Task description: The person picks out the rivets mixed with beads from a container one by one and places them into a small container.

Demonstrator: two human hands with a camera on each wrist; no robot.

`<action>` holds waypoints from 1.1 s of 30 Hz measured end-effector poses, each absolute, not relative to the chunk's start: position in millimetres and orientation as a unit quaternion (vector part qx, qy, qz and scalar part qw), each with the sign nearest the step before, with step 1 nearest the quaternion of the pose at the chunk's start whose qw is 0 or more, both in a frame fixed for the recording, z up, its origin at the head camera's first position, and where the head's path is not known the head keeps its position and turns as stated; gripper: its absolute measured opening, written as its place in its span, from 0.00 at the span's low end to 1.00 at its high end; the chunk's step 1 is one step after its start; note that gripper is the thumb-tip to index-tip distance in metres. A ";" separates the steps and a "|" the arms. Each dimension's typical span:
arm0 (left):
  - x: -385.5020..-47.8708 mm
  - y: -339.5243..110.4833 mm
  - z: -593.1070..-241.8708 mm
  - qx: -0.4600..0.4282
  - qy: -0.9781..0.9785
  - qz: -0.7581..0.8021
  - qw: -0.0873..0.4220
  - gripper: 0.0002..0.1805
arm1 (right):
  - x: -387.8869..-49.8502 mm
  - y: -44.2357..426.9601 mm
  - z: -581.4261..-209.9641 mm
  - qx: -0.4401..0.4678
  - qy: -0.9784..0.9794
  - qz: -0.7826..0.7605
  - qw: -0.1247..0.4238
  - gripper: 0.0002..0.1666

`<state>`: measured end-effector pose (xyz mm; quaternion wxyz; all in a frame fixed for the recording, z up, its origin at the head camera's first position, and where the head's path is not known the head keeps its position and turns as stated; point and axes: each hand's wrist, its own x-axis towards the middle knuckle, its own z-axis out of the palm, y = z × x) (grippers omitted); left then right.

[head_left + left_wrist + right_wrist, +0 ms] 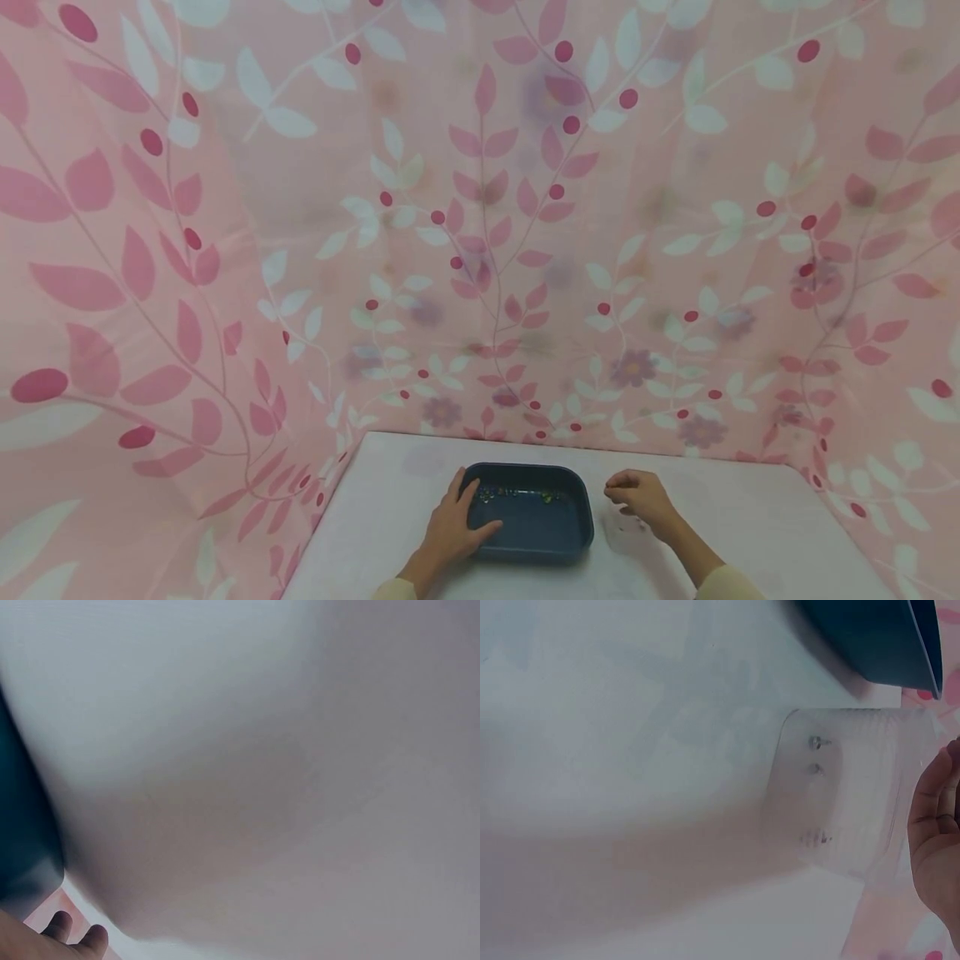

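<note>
A dark blue rectangular tray stands on the white table, with small yellow-green and shiny bits along its far inner side. My left hand rests at the tray's left side, fingers spread and nearly straight, the thumb over the near left corner. Right of the tray is a clear plastic container with a few small dark things in it. Above it, my right hand has its fingers bent and pinches a tiny dark thing at the fingertips, too small to identify.
The white table reaches back to a pink curtain with a leaf pattern, which also hangs along both sides. In the left wrist view the tray's outer wall shows at the left edge.
</note>
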<state>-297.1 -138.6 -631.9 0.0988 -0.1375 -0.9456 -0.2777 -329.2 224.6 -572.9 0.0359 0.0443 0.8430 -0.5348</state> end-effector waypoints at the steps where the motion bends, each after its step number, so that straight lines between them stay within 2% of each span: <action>1: -296.0 -138.3 -631.0 -0.140 -0.945 -0.278 0.100 0.49 | -328.5 226.6 -574.0 0.047 0.844 -0.534 0.036 0.09; 17: -296.4 -138.9 -632.3 -0.141 -0.945 -0.272 0.113 0.49 | -326.2 241.3 -579.0 0.058 0.836 -0.545 0.042 0.11; 33: -297.3 -138.6 -630.5 -0.137 -0.943 -0.286 0.104 0.48 | -326.3 247.2 -577.9 0.058 0.836 -0.544 0.033 0.12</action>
